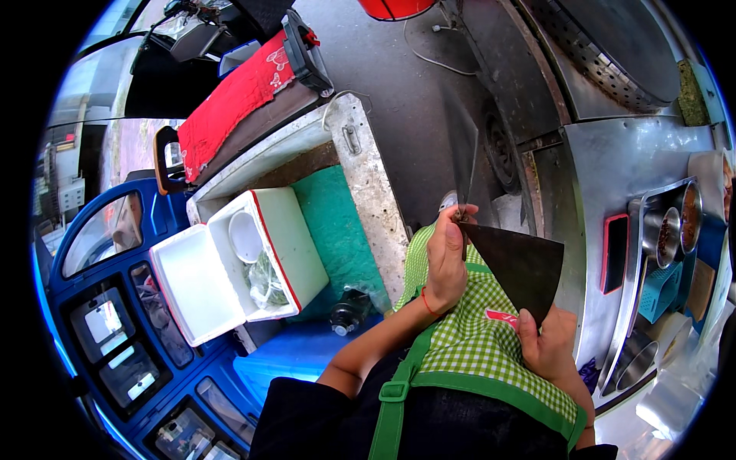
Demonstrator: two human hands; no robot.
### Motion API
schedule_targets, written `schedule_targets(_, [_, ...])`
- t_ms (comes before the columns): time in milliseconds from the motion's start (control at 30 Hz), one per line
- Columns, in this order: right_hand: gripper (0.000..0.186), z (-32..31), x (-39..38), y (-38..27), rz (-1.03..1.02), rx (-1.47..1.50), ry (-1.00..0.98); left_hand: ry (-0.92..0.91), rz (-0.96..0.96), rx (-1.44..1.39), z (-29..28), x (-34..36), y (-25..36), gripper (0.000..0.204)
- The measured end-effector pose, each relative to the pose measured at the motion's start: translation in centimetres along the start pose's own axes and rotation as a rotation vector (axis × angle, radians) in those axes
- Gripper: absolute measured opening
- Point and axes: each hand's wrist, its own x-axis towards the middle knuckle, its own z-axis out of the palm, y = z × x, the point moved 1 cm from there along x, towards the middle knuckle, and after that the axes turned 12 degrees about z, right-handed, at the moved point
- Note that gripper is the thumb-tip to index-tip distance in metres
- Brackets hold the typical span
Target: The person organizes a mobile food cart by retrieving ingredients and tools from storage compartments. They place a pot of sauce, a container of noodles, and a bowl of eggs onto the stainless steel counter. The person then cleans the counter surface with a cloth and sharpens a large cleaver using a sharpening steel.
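Note:
My left hand (447, 261) is closed at chest height, its fingertips pinching the narrow point of a dark, flat triangular sheet (523, 267). My right hand (549, 341) grips the lower right corner of that same sheet, thumb on top and fingers behind it. From the left fingertips a second thin, dark, blade-like piece (462, 149) rises away from me, partly see-through or blurred. Whether the two pieces are joined is hidden by the fingers. Below them lies my green checked apron (475, 349).
Left, a cart bed with a worn white rim (364, 157) holds an opened white foam box (295, 238) and a dark bottle (350, 312). Right, a metal counter (613, 169) carries a phone (615, 254) and a tray of steel bowls (667, 236). A wheel (498, 146) stands beyond.

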Motion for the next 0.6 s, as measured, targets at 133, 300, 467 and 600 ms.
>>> schedule_targets(133, [0.019, -0.03, 0.20, -0.46, -0.040, -0.045, 0.042, 0.017, 0.072, 0.023, 0.25, 0.27, 0.01, 0.038])
schedule_targets(300, [0.020, -0.06, 0.31, -0.72, -0.064, -0.054, 0.055, 0.020, 0.051, -0.057, 0.14, 0.08, -0.07, 0.034])
schedule_targets(467, [0.021, -0.03, -0.02, -0.57, -0.041, -0.047, 0.028, 0.005, -0.015, -0.080, -0.12, -0.16, 0.02, 0.034])
schedule_targets(600, [0.021, 0.01, -0.09, -0.65, -0.038, -0.042, 0.022, 0.004, 0.031, -0.059, -0.15, -0.30, -0.42, 0.034])
